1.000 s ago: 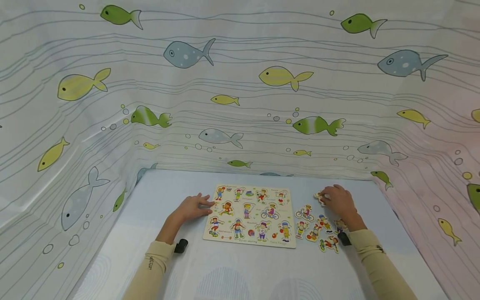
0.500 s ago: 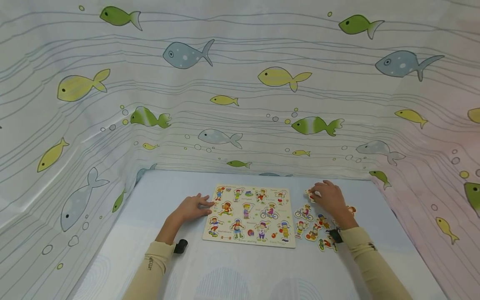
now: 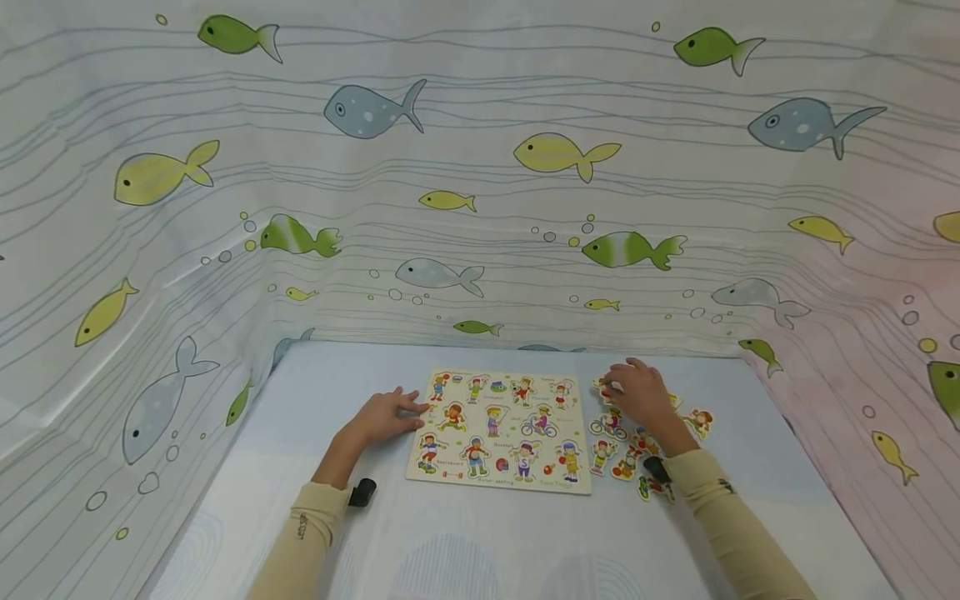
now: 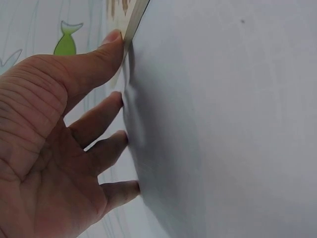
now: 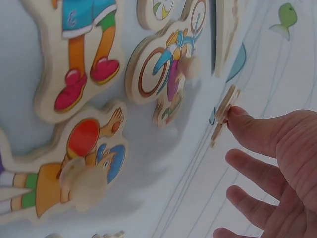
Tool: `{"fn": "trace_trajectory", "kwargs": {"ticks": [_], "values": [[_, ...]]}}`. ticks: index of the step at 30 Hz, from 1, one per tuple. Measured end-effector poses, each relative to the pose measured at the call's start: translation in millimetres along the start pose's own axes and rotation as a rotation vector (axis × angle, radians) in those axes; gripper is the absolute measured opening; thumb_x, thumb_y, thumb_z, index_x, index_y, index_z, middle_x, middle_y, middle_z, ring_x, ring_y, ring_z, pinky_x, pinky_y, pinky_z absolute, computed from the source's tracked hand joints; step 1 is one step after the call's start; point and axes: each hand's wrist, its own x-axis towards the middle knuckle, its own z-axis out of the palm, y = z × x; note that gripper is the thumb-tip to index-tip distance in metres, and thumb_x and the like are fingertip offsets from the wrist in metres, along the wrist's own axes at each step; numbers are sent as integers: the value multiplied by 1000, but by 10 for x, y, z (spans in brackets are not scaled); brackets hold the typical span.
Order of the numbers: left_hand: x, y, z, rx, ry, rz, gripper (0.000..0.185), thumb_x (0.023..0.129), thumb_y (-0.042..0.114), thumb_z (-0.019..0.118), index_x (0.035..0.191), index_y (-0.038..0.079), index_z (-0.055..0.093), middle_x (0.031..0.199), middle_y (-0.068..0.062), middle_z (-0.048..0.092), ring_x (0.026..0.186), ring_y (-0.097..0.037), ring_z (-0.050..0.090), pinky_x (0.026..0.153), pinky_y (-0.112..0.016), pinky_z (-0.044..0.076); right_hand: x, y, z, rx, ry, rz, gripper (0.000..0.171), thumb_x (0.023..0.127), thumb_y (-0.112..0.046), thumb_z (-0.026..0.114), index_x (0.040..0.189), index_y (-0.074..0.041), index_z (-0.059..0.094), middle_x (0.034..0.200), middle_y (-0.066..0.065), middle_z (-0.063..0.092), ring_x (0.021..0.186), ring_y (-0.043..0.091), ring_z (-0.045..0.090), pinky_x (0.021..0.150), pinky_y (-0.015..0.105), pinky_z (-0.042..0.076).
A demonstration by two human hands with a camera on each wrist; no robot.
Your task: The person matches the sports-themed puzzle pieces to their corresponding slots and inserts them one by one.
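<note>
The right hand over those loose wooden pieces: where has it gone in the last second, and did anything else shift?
The right hand, pinching a puzzle piece, slid left toward the puzzle board, uncovering a loose piece that it had hidden. The left hand stayed flat against the board's left edge; the board did not move.

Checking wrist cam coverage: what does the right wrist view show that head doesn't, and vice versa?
Right wrist only: the held piece edge-on at the fingertip, off the table, and the wooden knob on the cyclist piece.
Head only: the puzzle board, the left hand at its left edge, the fish-print curtain.
Both: the right hand and loose pieces beside the board.
</note>
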Motion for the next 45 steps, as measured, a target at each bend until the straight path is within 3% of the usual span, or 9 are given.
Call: {"fn": "trace_trajectory", "kwargs": {"ticks": [5, 12, 22, 37, 45], "values": [[5, 1, -8, -9, -7, -12, 38, 89, 31, 74, 123, 14, 70, 143, -14, 50, 140, -44, 31, 113, -62, 21, 45, -81, 9, 15, -2, -37, 12, 90, -17, 74, 100, -11, 75, 119, 13, 67, 129, 47, 44, 102, 68, 34], [27, -7, -1, 19, 3, 28, 38, 88, 30, 75, 122, 14, 71, 141, -15, 53, 136, -48, 35, 111, -62, 27, 112, -185, 30, 24, -10, -32, 11, 91, -19, 73, 100, -14, 76, 117, 9, 68, 131, 44, 42, 103, 67, 32], [16, 13, -21, 21, 1, 15, 37, 88, 29, 74, 122, 13, 71, 142, -16, 52, 137, -49, 34, 111, -63, 26, 167, -258, 39, 14, -6, -36, 10, 90, -18, 74, 99, -14, 77, 118, 9, 68, 131, 43, 43, 104, 68, 31], [21, -10, 7, 9, 8, -2, 37, 87, 31, 75, 120, 14, 72, 141, -15, 52, 137, -47, 34, 111, -62, 26, 218, -404, 162, -21, 35, -131, 11, 87, -18, 77, 98, -15, 77, 115, 8, 69, 129, 43, 47, 102, 69, 33], [20, -15, 1, 12, 9, -2, 37, 88, 31, 74, 120, 14, 72, 142, -15, 52, 138, -46, 34, 111, -62, 25, 257, -468, 202, -23, 17, -123, 10, 87, -19, 77, 96, -16, 77, 108, 5, 70, 129, 42, 46, 102, 69, 33]]}}
